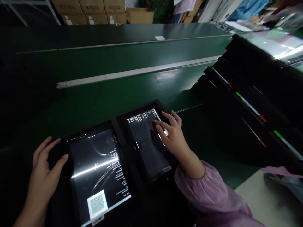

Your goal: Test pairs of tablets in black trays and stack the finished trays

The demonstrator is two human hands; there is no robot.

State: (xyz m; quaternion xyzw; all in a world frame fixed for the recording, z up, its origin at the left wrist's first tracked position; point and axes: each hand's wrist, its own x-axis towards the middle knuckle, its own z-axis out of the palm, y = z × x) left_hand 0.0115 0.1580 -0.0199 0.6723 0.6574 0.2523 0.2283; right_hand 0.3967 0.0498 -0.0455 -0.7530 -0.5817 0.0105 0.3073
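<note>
Two black tablets lie side by side on a dark green bench (99, 97). The left tablet (99, 176) shows white text and a square code patch under a glossy film. My left hand (44, 170) rests flat on its left edge, fingers spread, open. The right tablet (148, 142) shows lines of white text on a dark screen. My right hand (171, 132), in a pink sleeve, lies on that screen's right side with its fingers stretched out and its fingertips touching the glass.
A stack of black trays (255, 104) with green, white and red strips stands at the right. A pale metal rail (132, 74) crosses the bench. Cardboard boxes (92, 11) are stacked at the back. A light floor patch (267, 201) shows at lower right.
</note>
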